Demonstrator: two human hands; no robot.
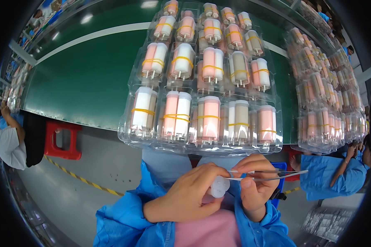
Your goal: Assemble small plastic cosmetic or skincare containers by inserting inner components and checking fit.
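Note:
My left hand point(185, 193) is wrapped round a small whitish translucent bottle-like piece point(219, 187), whose rounded end with small raised details faces up. The rest of this piece is hidden by my fingers. In my right hand point(257, 185) is a long thin pair of tweezers point(282, 175), pinched between thumb and fingers. Its joined end points right, and its two slightly parted tips reach the fingers of my left hand beside the piece. Whether the tips grip anything, I cannot tell. Just beyond my hands lies a clear plastic tray point(165, 147).
Rows of paired pink, white and grey cylinders point(210, 117), banded in yellow, fill the tray. More loaded trays point(317, 94) stand at the right on the green bench point(82, 82). Co-workers sit at both sides, one in a blue smock point(332, 175). A red stool point(63, 140) stands left.

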